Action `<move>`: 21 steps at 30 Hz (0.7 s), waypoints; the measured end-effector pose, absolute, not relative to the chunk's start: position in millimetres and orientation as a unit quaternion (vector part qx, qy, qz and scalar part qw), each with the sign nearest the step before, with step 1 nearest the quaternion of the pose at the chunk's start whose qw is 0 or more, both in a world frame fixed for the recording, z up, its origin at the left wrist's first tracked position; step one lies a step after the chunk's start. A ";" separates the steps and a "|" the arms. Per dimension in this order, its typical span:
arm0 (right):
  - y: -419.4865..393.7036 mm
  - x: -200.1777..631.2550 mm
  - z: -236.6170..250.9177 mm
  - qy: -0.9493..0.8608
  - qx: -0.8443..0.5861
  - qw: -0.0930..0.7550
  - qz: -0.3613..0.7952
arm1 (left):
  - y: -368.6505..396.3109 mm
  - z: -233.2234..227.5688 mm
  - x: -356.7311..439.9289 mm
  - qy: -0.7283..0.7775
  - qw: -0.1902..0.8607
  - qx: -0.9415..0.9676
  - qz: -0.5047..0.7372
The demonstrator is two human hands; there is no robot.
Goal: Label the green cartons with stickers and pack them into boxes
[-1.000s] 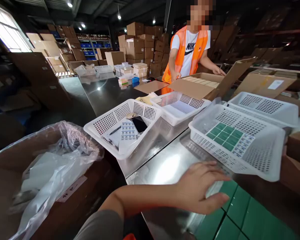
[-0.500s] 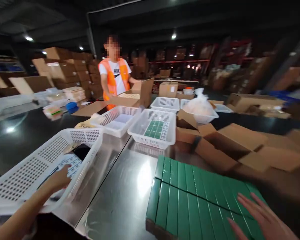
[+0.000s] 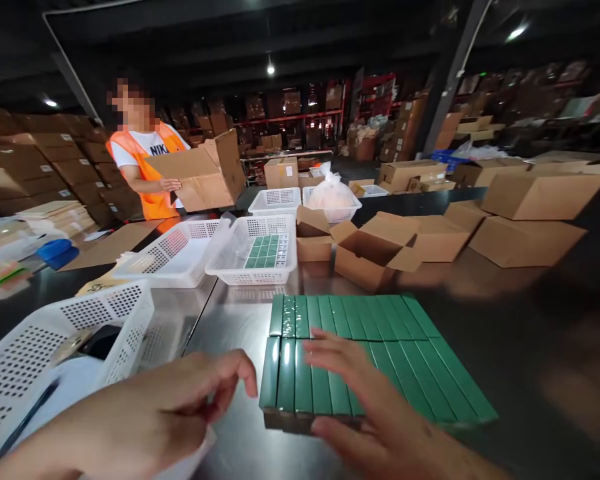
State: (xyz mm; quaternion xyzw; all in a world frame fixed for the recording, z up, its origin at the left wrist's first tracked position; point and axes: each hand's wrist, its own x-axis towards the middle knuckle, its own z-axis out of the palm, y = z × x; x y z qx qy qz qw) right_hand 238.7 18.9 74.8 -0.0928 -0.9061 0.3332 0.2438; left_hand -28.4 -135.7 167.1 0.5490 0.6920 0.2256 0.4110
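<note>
Head view shows the right hand [image 3: 375, 413] lying flat, fingers spread, on top of the near rows of a block of green boxes [image 3: 380, 353]; it grips nothing, it only rests there. The left hand [image 3: 180, 407] hangs just at nine o'clock of that block, apart from it, its thumb and forefinger pinched together; a white sheet edge shows under the palm, but whether the fingers hold it I cannot tell.

The green boxes lie on the steel table [image 3: 230, 320], packed side by side in two rows, each slim box with its long axis running from six o'clock to twelve o'clock, away from the person. The block as a whole runs wider from nine to three. The right hand is on it, so it is the nearer one; the left is just beside the near left corner.

At nine o'clock of the left hand stands a white basket [image 3: 40, 333] with a phone [image 3: 100, 340] and a pen [image 3: 25, 421] in it. Towards twelve o'clock, well apart, two more white baskets stand, one holding a green label sheet [image 3: 266, 251]. At one o'clock sit open cardboard boxes [image 3: 375, 250]. At eleven o'clock a co-worker in an orange vest [image 3: 147, 170] lifts a carton [image 3: 200, 173].
</note>
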 end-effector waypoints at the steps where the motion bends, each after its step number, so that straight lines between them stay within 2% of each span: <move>1: 9.0 226.4 76.7 -0.891 -0.057 0.201 0.403 | -125.8 166.1 -17.7 0.646 0.478 0.555 0.213; 3: -10.6 203.4 70.0 -0.821 -0.017 0.152 0.551 | -106.6 157.3 -8.0 0.548 0.586 0.546 0.243; 5: -27.1 184.7 54.0 -0.710 -0.036 0.158 0.685 | -89.4 139.7 -10.8 0.482 0.630 0.519 0.317; 6: -33.2 177.6 45.3 -0.653 -0.065 0.177 0.734 | -82.7 128.3 -15.4 0.469 0.630 0.505 0.358; 8: -40.0 167.3 31.2 -0.563 -0.127 0.226 0.785 | -75.4 103.1 -28.3 0.474 0.560 0.493 0.467; 11: -36.5 157.4 19.4 -0.513 -0.198 0.289 0.784 | -83.7 67.7 -48.5 0.430 0.383 0.505 0.643; 12: -33.4 154.3 16.4 -0.513 -0.212 0.301 0.776 | -90.5 58.4 -53.3 0.397 0.361 0.514 0.669; 15: -26.8 144.8 7.1 -0.539 -0.234 0.326 0.740 | -113.8 37.6 -56.5 0.362 0.410 0.526 0.652; 21: -30.6 135.9 0.0 -0.620 -0.271 0.328 0.659 | -131.5 2.6 -33.2 0.516 0.403 0.324 0.683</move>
